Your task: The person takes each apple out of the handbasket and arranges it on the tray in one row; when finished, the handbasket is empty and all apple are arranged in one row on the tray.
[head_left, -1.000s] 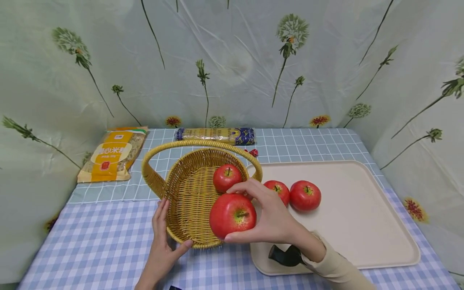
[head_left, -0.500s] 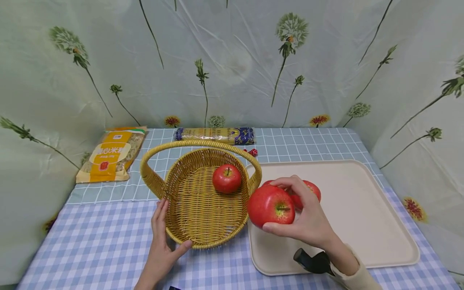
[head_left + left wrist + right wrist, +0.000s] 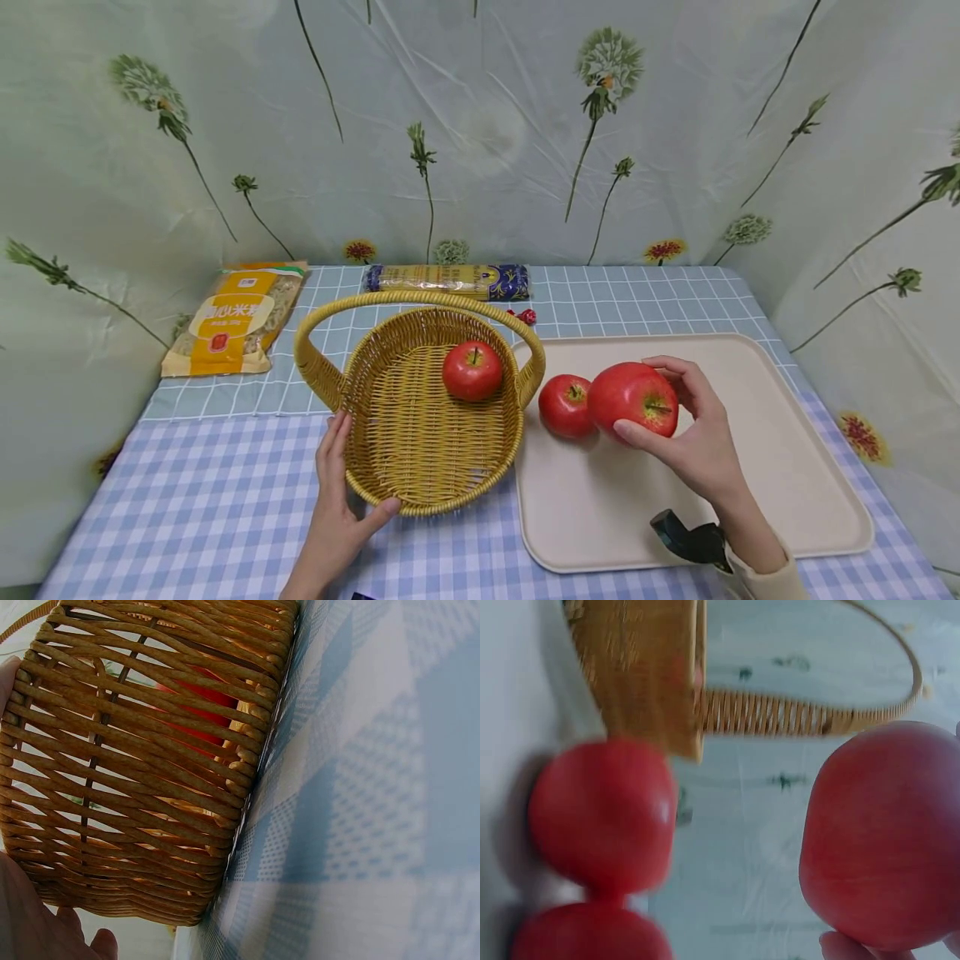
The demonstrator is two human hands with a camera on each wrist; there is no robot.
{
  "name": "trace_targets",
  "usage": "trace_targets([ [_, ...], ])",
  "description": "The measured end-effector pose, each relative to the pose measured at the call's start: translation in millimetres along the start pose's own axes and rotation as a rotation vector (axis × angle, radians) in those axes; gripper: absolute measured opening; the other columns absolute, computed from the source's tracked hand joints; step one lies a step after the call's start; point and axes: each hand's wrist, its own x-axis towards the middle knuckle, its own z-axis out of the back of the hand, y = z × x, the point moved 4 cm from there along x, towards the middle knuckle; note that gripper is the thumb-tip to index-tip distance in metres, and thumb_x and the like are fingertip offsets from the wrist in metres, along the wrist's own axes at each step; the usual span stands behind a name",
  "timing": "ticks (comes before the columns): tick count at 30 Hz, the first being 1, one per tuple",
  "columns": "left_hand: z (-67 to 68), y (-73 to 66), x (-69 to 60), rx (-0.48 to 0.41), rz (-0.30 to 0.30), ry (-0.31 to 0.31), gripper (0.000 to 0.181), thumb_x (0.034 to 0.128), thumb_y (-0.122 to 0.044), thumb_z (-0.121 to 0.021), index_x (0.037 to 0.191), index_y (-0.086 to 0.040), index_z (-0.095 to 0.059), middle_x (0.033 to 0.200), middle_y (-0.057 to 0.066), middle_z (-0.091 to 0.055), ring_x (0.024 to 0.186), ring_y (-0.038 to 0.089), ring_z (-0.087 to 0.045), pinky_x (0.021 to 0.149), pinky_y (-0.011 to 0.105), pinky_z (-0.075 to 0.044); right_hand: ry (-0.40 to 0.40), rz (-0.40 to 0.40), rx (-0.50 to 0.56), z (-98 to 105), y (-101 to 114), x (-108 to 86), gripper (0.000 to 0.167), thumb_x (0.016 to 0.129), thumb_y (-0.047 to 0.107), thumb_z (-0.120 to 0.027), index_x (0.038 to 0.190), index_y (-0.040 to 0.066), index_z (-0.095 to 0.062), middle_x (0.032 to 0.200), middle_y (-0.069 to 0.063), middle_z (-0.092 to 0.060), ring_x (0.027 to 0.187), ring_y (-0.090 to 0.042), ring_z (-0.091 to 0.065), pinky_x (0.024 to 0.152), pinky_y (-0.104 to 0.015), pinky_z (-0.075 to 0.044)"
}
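Presently, from my remote post, I log the head view first. The wicker basket [image 3: 405, 437] stands near the middle of the desk [image 3: 187, 483], handle up, just beside the left edge of the tray [image 3: 795, 442]; whether they touch I cannot certify. The basket apple [image 3: 472, 371] sits on its floor, toward the back right. The right hand [image 3: 701, 442] pinches the held apple [image 3: 633, 400] between thumb and fingers, over the tray's left half. The near apple [image 3: 567, 406] rests close to the tray's left edge, with no hand on it. The left hand [image 3: 337, 500] lies against the basket's front left, fingers fairly straight along the wall, thumb at the front rim. A yellow bag [image 3: 234, 321] toward the desk's back left corner and a long packet [image 3: 447, 282] by its back edge are untouched.

Left wrist view: basket wall, and red through the weave, which I take for the basket apple. The left hand is cropped; I note contact only.

Right wrist view, blurred: the held apple is clear of the near apple and a second tray apple [image 3: 592, 937].

Progress, by my judgement: part-way. Two apples are down on the tray, the third is not yet set down, and one occupies the basket.
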Motion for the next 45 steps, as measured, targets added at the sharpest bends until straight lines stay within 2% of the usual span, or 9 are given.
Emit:
trace_targets([
  [7,-0.5,-0.6,-1.0,0.003,0.001,-0.011,0.113,0.0685,-0.010,-0.082,0.154,-0.021,-0.008,0.156,-0.003,0.003,0.142,0.022,0.012,0.102,0.067,-0.002,-0.106,-0.085,-0.100,25,-23,3.3,0.070,0.066,-0.001,-0.081,0.130,0.006,-0.052,0.116,0.008,-0.053,0.100,-0.010,-0.049,0.072,-0.011,-0.044],
  [13,-0.3,-0.9,-0.7,0.009,0.009,-0.002,0.113,0.0688,-0.007,-0.080,0.154,-0.020,-0.007,0.156,0.000,0.003,0.141,0.022,0.012,0.102,0.067,-0.003,-0.170,-0.164,-0.153,42,-42,4.7,0.068,0.071,0.006,-0.081,0.133,0.011,-0.053,0.115,0.010,-0.053,0.097,-0.006,-0.048,0.068,-0.010,-0.044],
  [20,-0.4,1.5,-0.8,0.024,0.000,-0.002,0.113,0.0693,-0.011,-0.081,0.154,-0.021,-0.007,0.156,-0.003,0.004,0.142,0.022,0.012,0.102,0.066,-0.002,-0.214,-0.239,-0.186,56,-75,4.9,0.067,0.076,0.015,-0.080,0.137,0.018,-0.052,0.124,-0.003,-0.053,0.098,-0.005,-0.046,0.068,-0.009,-0.042],
  [27,-0.2,1.1,-0.3,0.023,0.000,-0.003,0.113,0.0691,-0.011,-0.081,0.154,-0.021,-0.007,0.156,-0.003,0.003,0.141,0.022,0.013,0.102,0.066,-0.001,-0.205,-0.332,-0.179,64,-101,4.5,0.068,0.079,0.024,-0.078,0.140,0.024,-0.048,0.130,-0.011,-0.049,0.096,-0.012,-0.042,0.060,-0.011,-0.043],
  [36,0.8,1.1,-0.6,0.024,-0.007,-0.002,0.113,0.0698,-0.010,-0.081,0.154,-0.020,-0.007,0.156,-0.002,0.004,0.141,0.027,0.013,0.103,0.066,-0.002,-0.175,-0.367,-0.322,73,-180,2.6,0.074,0.077,0.046,-0.075,0.142,0.042,-0.040,0.131,-0.005,-0.048,0.100,-0.017,-0.041,0.058,-0.016,-0.047],
  [39,0.8,0.6,-0.5,0.024,-0.013,-0.002,0.113,0.0697,-0.010,-0.081,0.154,-0.020,-0.007,0.156,-0.001,0.004,0.141,0.029,0.013,0.103,0.065,-0.001,-0.153,-0.400,-0.338,73,-189,2.0,0.076,0.077,0.049,-0.074,0.144,0.039,-0.039,0.132,-0.009,-0.046,0.101,-0.023,-0.041,0.057,-0.018,-0.047],
  [45,0.5,-0.2,-0.4,0.025,-0.013,-0.001,0.113,0.0694,-0.011,-0.081,0.154,-0.019,-0.007,0.156,-0.001,0.003,0.141,0.026,0.013,0.103,0.065,-0.001,-0.099,-0.466,-0.341,69,-185,0.2,0.083,0.077,0.053,-0.072,0.148,0.029,-0.035,0.131,-0.015,-0.045,0.103,-0.030,-0.040,0.055,-0.021,-0.047],
])
